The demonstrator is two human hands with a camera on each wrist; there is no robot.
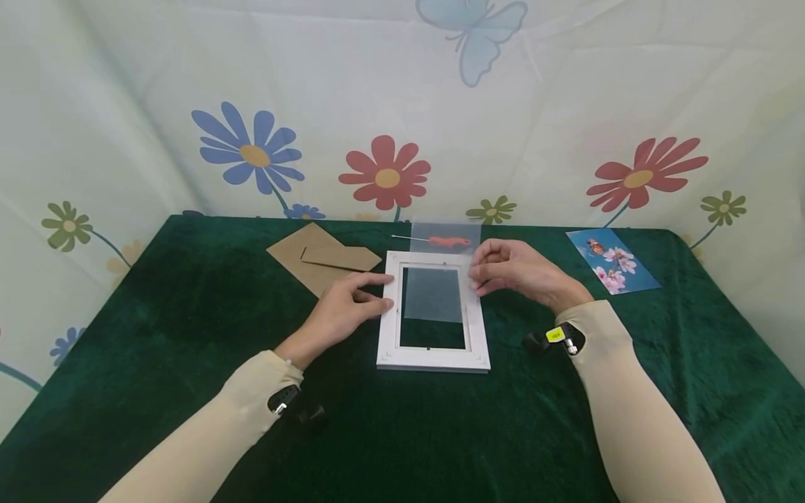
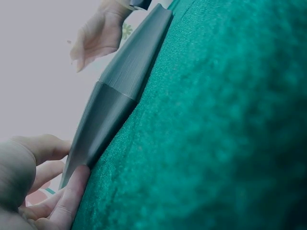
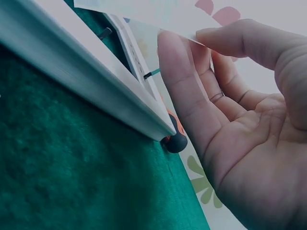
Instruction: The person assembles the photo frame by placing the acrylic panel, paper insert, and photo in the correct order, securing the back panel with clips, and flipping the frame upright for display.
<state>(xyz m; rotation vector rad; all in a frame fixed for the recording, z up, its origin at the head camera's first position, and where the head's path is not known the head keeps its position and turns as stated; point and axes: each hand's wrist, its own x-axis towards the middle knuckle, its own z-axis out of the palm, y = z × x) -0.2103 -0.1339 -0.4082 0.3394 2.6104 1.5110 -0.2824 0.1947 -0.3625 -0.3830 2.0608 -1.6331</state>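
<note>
A white picture frame (image 1: 390,335) lies on the green cloth, its window showing the cloth below. My left hand (image 1: 342,307) grips the frame's left side with thumb and fingers at the edge; in the left wrist view the fingers (image 2: 76,184) meet the frame's side (image 2: 108,108). Above the frame's right side, my right hand (image 1: 518,272) pinches a clear plastic sheet (image 1: 432,293) between thumb and fingertips. The sheet (image 3: 144,12) hangs over the frame in the right wrist view. Through its far end a red-handled screwdriver (image 1: 449,241) shows.
Behind my left hand lies a brown backing board (image 1: 302,244) with a stand flap (image 1: 346,258). A photo of a butterfly and pink blossoms (image 1: 613,258) lies at the back right. A flower-printed curtain (image 1: 490,126) rises behind the cloth-covered table (image 1: 390,433).
</note>
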